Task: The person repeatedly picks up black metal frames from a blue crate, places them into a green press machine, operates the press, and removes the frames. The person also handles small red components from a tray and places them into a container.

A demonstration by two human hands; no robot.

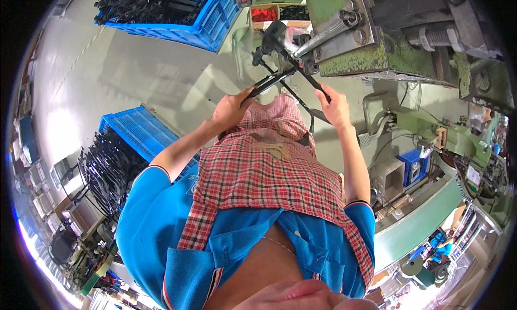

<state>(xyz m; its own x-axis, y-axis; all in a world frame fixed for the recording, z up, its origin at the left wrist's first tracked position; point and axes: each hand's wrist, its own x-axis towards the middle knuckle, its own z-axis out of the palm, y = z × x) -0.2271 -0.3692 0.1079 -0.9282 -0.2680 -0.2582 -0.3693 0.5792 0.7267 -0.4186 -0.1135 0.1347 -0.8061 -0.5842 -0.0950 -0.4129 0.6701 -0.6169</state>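
At far left, glossy black parts (102,170) fill a blue crate (142,126). The left hand (229,112) curls its fingers around one bar of a black frame (270,84), which is held up in front of the apron (269,175), its bars crossing. The frame looks stiff and fairly light (though the chunky dark head (273,36) may weigh down the far end), and its smooth finish could slip; the near bar ends seem the best holds. The right hand (336,109) closes narrowly around another bar. Rightmost stands a green machine (344,59); whether the frame touches it, I cannot tell.
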